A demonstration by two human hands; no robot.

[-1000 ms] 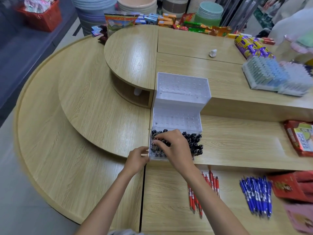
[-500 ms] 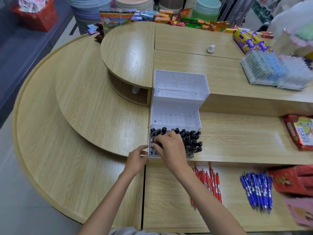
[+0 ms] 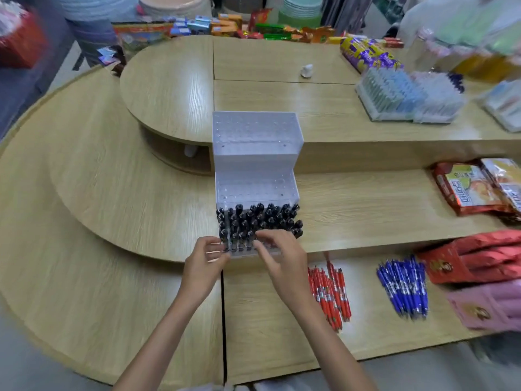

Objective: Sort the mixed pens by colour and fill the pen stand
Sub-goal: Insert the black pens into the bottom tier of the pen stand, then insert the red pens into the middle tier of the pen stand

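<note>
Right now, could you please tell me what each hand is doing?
Left hand: grips the stand.
Right hand: at the black pens; grip cannot be told.

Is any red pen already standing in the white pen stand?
No, the pen stand holds only black pens in its lowest tier, and the red pens lie loose on the shelf below.

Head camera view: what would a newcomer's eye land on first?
The white stepped pen stand at centre, its lowest tier packed with black pens, with the left hand and right hand at its front edge. Red pens and blue pens lie loose on the lower shelf, right.
</note>
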